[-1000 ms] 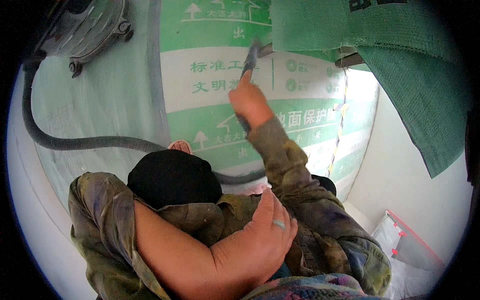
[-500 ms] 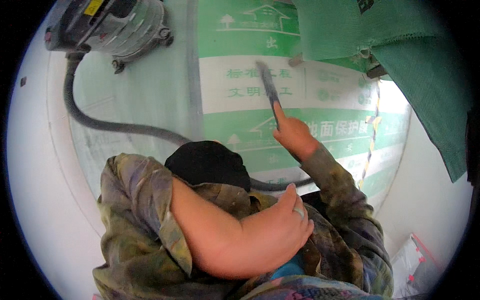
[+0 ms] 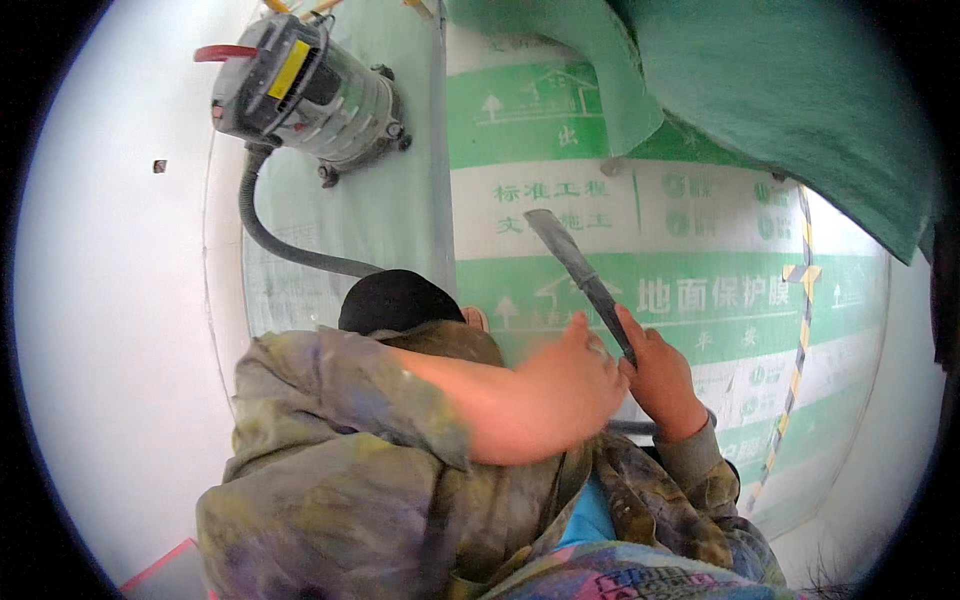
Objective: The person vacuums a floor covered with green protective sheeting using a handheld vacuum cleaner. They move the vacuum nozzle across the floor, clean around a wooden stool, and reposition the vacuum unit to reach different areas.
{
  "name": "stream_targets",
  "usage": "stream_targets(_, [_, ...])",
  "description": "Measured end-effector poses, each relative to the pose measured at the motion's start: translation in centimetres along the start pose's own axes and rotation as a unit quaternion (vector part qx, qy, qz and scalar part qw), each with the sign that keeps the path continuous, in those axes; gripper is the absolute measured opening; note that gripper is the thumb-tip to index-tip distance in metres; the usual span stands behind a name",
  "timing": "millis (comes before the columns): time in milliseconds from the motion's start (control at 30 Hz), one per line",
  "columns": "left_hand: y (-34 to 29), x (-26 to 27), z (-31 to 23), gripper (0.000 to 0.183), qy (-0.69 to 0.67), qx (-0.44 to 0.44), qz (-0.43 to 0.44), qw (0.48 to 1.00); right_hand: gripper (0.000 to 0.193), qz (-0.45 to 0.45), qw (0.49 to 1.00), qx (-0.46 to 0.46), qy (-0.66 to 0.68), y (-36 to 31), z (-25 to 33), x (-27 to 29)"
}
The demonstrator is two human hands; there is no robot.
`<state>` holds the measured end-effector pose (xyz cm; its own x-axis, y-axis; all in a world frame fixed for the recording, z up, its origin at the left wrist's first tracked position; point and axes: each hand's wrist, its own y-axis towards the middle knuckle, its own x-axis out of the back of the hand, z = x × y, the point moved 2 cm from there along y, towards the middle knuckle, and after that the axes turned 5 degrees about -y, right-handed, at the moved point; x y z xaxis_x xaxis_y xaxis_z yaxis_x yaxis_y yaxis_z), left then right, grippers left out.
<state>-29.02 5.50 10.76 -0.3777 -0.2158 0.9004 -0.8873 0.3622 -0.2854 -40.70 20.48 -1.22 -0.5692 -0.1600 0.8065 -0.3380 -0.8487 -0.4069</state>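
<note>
My right hand (image 3: 662,380) is closed around a dark vacuum cleaner nozzle (image 3: 590,280), a narrow tube with a flattened, dusty tip. The nozzle tilts up to the left, its tip over the green and white printed floor film (image 3: 540,140). My left hand (image 3: 580,375) is beside the nozzle's lower part, fingers apart and somewhat blurred. Whether its fingertips touch the nozzle or my right hand is unclear. A dark hose (image 3: 635,427) shows below my right hand; where it joins the nozzle is hidden.
A drum vacuum cleaner (image 3: 315,100) on casters stands at the far left, its ribbed hose (image 3: 265,225) running behind my black-clad knee (image 3: 400,300). Green cloth (image 3: 760,90) hangs at the upper right. Striped tape (image 3: 803,300) crosses the film. A white wall (image 3: 120,300) rises at left.
My right hand has drawn the nozzle back toward me. My left hand has moved up from my body to beside it. The view has shifted, showing more of the vacuum cleaner.
</note>
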Motion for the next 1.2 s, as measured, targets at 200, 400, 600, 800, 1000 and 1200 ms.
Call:
stream_targets(200, [5.2, -5.8, 2.8, 0.034, -0.3, -0.006, 0.1, 0.949, 0.077, -0.001, 0.998, -0.065, -0.01, -1.5, -2.8, 2.0])
stream_targets(400, [5.5, -9.2, 4.0, 0.044, -0.015, 0.168, 0.218, 0.961, 0.08, 0.041, 0.989, -0.139, 0.019, -2.4, -3.4, 2.1])
stream_targets(600, [5.8, -9.1, -2.8, 0.047, -0.012, 0.241, 0.04, 0.97, 0.082, 0.048, 0.985, -0.154, 0.063, -2.8, -0.4, 3.0])
stream_targets(800, [4.5, -13.0, -7.1, 0.057, -0.087, 0.282, 0.074, 0.953, 0.075, 0.049, 0.985, -0.133, 0.096, -1.9, 4.2, 2.0])
stream_targets(1000, [1.2, -15.8, -8.7, 0.066, -0.209, 0.288, 0.122, 0.927, 0.067, 0.051, 0.981, -0.158, 0.097, -4.0, 11.9, 5.1])
stream_targets(1200, [-6.7, -5.8, -14.1, 0.076, -0.688, 0.231, -0.088, 0.682, 0.059, 0.035, 0.977, -0.101, 0.186, -8.8, 21.6, 16.5])
